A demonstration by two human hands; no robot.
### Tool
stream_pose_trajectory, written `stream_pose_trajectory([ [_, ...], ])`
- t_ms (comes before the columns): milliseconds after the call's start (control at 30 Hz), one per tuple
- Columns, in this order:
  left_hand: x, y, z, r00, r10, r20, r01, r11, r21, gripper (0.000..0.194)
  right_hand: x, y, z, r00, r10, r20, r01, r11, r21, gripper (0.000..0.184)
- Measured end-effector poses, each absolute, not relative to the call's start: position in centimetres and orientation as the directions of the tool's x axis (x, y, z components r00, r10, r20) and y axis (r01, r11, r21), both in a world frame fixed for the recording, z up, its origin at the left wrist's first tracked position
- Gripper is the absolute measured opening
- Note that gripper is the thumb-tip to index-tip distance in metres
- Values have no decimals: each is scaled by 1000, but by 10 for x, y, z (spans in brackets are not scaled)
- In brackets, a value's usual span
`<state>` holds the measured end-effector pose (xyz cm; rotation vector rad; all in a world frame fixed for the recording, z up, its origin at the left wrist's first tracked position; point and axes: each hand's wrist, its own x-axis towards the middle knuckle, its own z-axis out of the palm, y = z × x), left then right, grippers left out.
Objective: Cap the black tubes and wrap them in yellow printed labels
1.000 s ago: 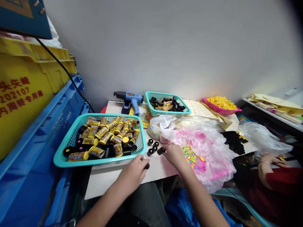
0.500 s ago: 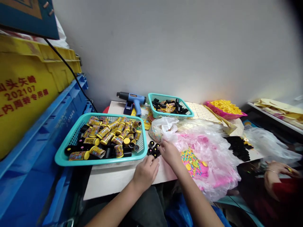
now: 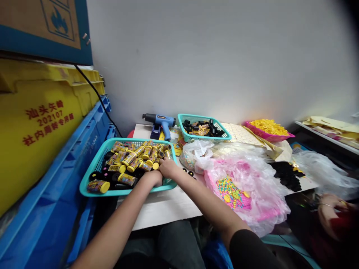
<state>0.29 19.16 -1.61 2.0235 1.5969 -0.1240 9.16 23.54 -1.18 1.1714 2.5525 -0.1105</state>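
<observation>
A teal basket (image 3: 94, 188) at the table's left holds several yellow-labelled tubes (image 3: 131, 158) and black tubes. Both my hands are at its near right corner. My left hand (image 3: 153, 178) is curled over the rim, knuckles up, and its fingertips are hidden inside. My right hand (image 3: 167, 168) lies just beyond it with fingers bunched among the tubes; I cannot make out what either hand holds. A few small black caps (image 3: 189, 173) lie on the white table right of the basket.
A blue heat gun (image 3: 162, 121), a second teal basket (image 3: 208, 139) and a pink tray (image 3: 269, 135) of yellow pieces stand at the back. A pink plastic bag (image 3: 244, 173) with coloured beads lies centre right. Blue crates (image 3: 56, 194) and a yellow crate (image 3: 33, 123) stand left. Another person's hand (image 3: 331, 211) is at right.
Both hands have moved left from the black caps on the table into the teal basket's corner. Fewer caps lie on the table. The camera has turned slightly left.
</observation>
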Motion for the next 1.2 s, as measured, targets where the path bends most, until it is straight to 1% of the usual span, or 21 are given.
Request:
stream_pose_trajectory([
  [67,-1,182,-3,255,887,-385,925,-108,365,34,93,236,-15,-611,729,-309,743,662,92,25],
  [133,-13,166,10,223,917,-330,921,-88,379,30,93,235,-18,-613,731,-299,743,662,96,32],
  [200,-29,143,19,203,948,-245,908,-89,409,27,93,232,-20,-618,736,-276,749,658,78,41],
  [267,-44,118,20,194,972,-130,865,-108,490,35,94,229,-18,-636,732,-244,749,661,32,45],
  [300,-49,106,18,203,977,-62,802,-130,583,38,97,226,-15,-648,727,-228,747,665,-1,46],
  [333,-53,96,13,226,973,-39,727,-142,671,38,101,223,-11,-660,721,-211,743,669,-38,45],
  [400,-52,79,-2,272,960,-71,564,-99,820,32,115,215,-1,-675,718,-169,737,666,-114,40],
  [433,-47,73,-12,285,951,-118,502,-43,864,29,125,210,4,-678,721,-144,735,663,-141,39],
  [467,-40,70,-21,282,947,-155,451,12,892,25,137,204,9,-672,731,-119,739,650,-180,40],
  [533,-22,68,-41,237,956,-172,388,69,919,22,166,193,18,-617,783,-86,762,567,-313,45],
  [600,-1,71,-60,196,976,-100,394,15,919,25,197,181,23,-513,855,-82,778,423,-464,46],
  [633,10,74,-68,183,982,-54,415,-27,909,28,212,175,24,-461,883,-90,783,357,-509,43],
  [667,20,76,-76,176,984,-15,439,-65,896,32,225,169,24,-414,905,-102,799,307,-517,39],
  [733,39,82,-89,174,984,26,481,-108,870,34,247,156,21,-346,930,-123,859,261,-440,32],
  [800,55,89,-99,164,986,34,507,-114,854,31,261,144,13,-295,940,-173,908,220,-356,28],
  [900,74,102,-107,154,987,48,550,-126,826,29,268,131,-4,-238,927,-289,947,156,-280,29],
  [967,85,112,-109,141,989,53,579,-125,806,33,265,128,-16,-186,925,-332,966,110,-233,30],
  [1067,100,122,-108,88,995,55,629,-99,771,48,255,132,-35,-97,942,-321,984,42,-172,31],
  [1133,104,119,-106,70,995,69,649,-98,754,57,248,137,-44,-51,955,-292,988,5,-155,34],
  [1200,99,107,-102,101,990,97,650,-139,747,56,246,140,-49,-27,966,-257,987,-15,-162,40],
])
